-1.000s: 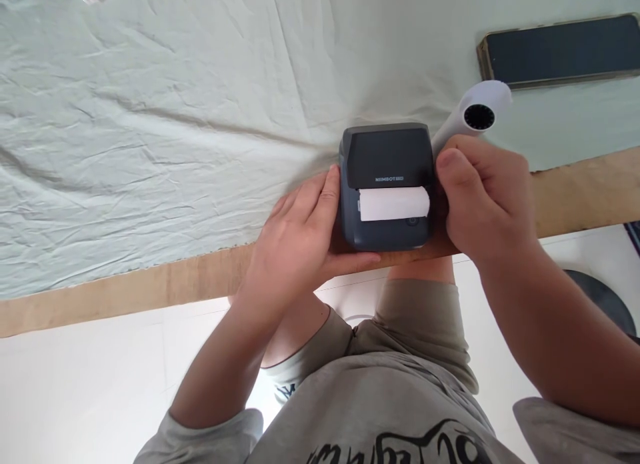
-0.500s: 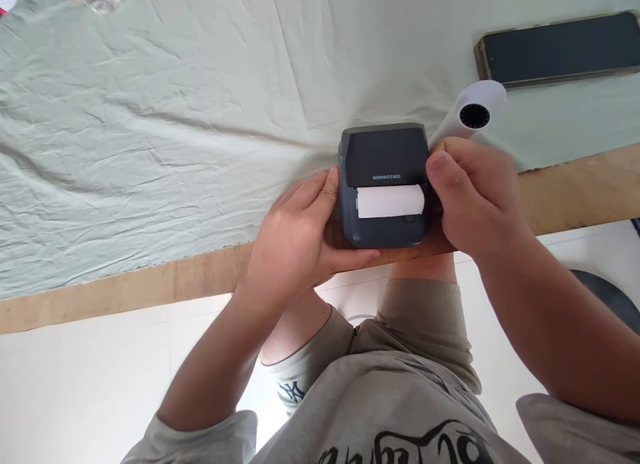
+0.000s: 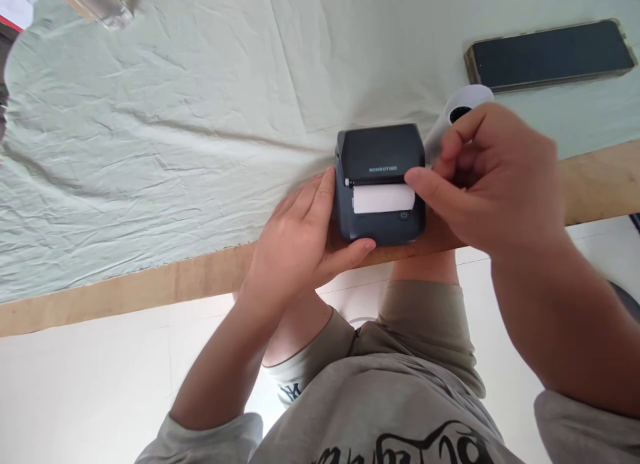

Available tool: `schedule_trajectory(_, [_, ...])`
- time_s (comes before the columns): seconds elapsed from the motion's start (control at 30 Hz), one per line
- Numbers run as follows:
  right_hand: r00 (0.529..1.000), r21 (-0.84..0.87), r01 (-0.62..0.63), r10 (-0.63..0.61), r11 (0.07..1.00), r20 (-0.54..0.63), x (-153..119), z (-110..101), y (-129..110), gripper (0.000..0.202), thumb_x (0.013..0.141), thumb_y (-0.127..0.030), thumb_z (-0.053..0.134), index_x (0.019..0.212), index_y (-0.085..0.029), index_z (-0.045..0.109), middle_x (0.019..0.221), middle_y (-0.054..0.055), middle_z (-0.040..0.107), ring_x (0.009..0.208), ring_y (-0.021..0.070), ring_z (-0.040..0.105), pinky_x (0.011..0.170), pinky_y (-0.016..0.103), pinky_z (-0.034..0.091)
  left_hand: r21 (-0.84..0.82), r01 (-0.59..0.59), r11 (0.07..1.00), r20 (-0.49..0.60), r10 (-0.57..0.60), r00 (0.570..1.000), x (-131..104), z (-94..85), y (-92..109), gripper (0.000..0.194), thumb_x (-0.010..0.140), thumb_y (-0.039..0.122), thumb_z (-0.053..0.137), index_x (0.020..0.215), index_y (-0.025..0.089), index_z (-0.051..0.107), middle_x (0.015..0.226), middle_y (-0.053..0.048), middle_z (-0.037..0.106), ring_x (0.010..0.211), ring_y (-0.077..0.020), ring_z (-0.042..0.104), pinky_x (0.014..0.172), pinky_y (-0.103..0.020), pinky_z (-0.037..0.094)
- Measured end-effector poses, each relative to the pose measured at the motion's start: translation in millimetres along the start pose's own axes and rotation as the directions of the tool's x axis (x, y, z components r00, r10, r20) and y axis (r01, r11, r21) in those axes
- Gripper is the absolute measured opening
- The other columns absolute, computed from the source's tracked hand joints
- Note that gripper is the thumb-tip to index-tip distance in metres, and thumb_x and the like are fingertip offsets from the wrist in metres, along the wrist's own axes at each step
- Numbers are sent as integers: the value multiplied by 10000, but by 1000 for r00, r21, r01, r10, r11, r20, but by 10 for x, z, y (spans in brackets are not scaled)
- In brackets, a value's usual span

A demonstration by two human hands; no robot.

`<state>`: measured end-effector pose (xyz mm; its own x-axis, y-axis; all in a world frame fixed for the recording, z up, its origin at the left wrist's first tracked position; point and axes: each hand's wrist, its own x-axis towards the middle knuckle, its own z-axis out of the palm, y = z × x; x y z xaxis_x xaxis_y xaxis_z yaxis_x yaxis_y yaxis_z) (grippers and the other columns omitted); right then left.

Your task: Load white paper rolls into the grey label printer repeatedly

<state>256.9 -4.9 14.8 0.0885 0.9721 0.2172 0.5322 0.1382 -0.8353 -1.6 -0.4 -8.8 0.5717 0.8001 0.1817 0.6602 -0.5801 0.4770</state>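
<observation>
a dark label printer (image 3: 380,232) is seen just right of the centre of the frame, set at the near side of the table, with its front reaching over the wooden edge (image 3: 190,277). the word "niimbot" is printed on its lid (image 3: 383,147), and a strip of white paper (image 3: 383,199) is shown curling out below the lid, above a power button (image 3: 404,215).

the printer's left side is touched by the fingers of the left hand (image 3: 293,244), while the thumb is laid along its front; the hand is spread around that corner rather than closed over the body. the right hand (image 3: 500,177) is held at the printer's right side, its fingers curled and its thumb tip placed over the lower right corner of the lid, beside the paper's end. whether anything is pinched there cannot be told.

behind the right hand, a white tube (image 3: 439,129) with a round black face is partly hidden. a phone (image 3: 550,56) is laid on the pale green cloth (image 3: 200,104) in the upper right of the frame, and a clear container (image 3: 103,5) is cut off at the upper left.
</observation>
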Motion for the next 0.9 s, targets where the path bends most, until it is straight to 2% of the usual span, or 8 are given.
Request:
schedule_trajectory(0.13, [1000, -31, 28, -27, 999, 16, 92, -78, -172, 356, 1016, -468, 648, 877, -152, 558, 670, -27, 591, 600, 34, 536, 695, 249, 467, 1, 1, 1000, -4, -1, 1000, 7, 14, 3, 1002, 1103, 871, 497, 1752, 108, 468, 1693, -239, 654, 1574, -422, 646, 1300, -587, 568])
schedule_trajectory(0.27, [993, -180, 51, -68, 982, -94, 150, -121, -222, 327, 1009, -468, 685, 896, -167, 625, 777, -14, 669, 735, 61, 668, 637, 252, 393, 3, -4, 1000, -3, 4, 1000, 13, 19, -3, 1005, 1108, 883, 458, 1756, 115, 458, 1687, -235, 658, 1570, -417, 650, 1294, -577, 574])
schedule_trajectory(0.33, [990, -244, 90, -114, 966, -88, 188, -137, -234, 289, 990, -448, 714, 940, -171, 648, 844, -14, 702, 788, 61, 696, 661, 266, 383, 7, -5, 1000, -2, 5, 1000, 15, 17, -9, 1032, 1097, 912, 434, 1752, 115, 461, 1684, -229, 661, 1569, -410, 653, 1297, -564, 571])
schedule_trajectory(0.43, [988, -354, 154, -138, 922, 72, 290, -139, -276, 190, 974, -319, 711, 948, -141, 651, 882, -11, 702, 764, 16, 600, 717, 266, 305, 7, 4, 1000, 0, -4, 1000, 14, 13, -19, 1051, 1083, 938, 425, 1755, 130, 462, 1687, -223, 661, 1569, -410, 654, 1297, -561, 572])
schedule_trajectory(0.53, [963, -521, 185, -50, 833, 263, 460, -104, -315, 66, 913, -192, 748, 957, -150, 721, 783, -15, 628, 698, -3, 365, 713, 248, 196, 11, 13, 1000, 1, -13, 1000, 11, 10, -18, 1050, 1086, 936, 419, 1757, 129, 465, 1696, -223, 653, 1575, -410, 649, 1302, -560, 568])
schedule_trajectory(0.6, [933, -558, 197, 20, 806, 359, 610, -63, -313, 156, 867, -183, 809, 1021, -198, 789, 744, -28, 592, 656, 2, 254, 662, 245, 149, 8, 10, 1000, 2, -10, 1000, 11, 11, -14, 1058, 1091, 928, 417, 1755, 106, 467, 1691, -233, 654, 1575, -409, 649, 1305, -555, 568])
schedule_trajectory(0.8, [791, -541, 256, 148, 801, 594, 989, 56, -329, 291, 759, -164, 942, 1025, -178, 826, 629, -77, 521, 559, -59, 225, 612, 202, 104, 11, 15, 1000, 7, -15, 1000, 10, 12, -17, 1056, 1094, 923, 410, 1766, 110, 454, 1699, -232, 651, 1569, -413, 649, 1293, -583, 572])
schedule_trajectory(0.9, [797, -535, 213, 171, 818, 579, 938, -15, -424, 222, 766, -84, 907, 948, -152, 799, 577, -82, 473, 524, -66, 199, 563, 228, 70, 15, -3, 1000, -2, 3, 1000, 5, 12, -25, 1034, 1107, 902, 416, 1746, 92, 472, 1690, -247, 653, 1577, -414, 646, 1303, -573, 568])
